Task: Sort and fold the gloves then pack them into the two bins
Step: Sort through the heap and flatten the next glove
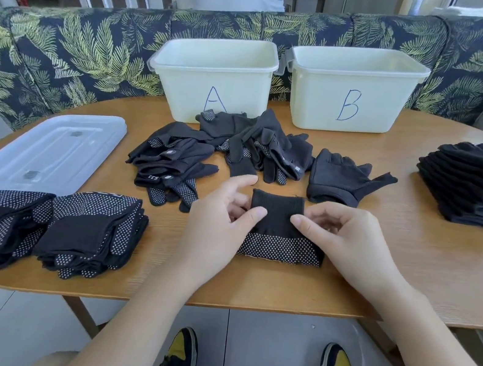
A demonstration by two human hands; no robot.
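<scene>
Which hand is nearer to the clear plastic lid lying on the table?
Left. The left hand pinches the folded glove at its left edge, on the same side as the lid. The right hand holds the glove's right edge, farther from the lid.

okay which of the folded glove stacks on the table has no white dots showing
The stack at the far right edge of the table. It is plain black all over, while the two stacks at the near left show white dots.
</scene>
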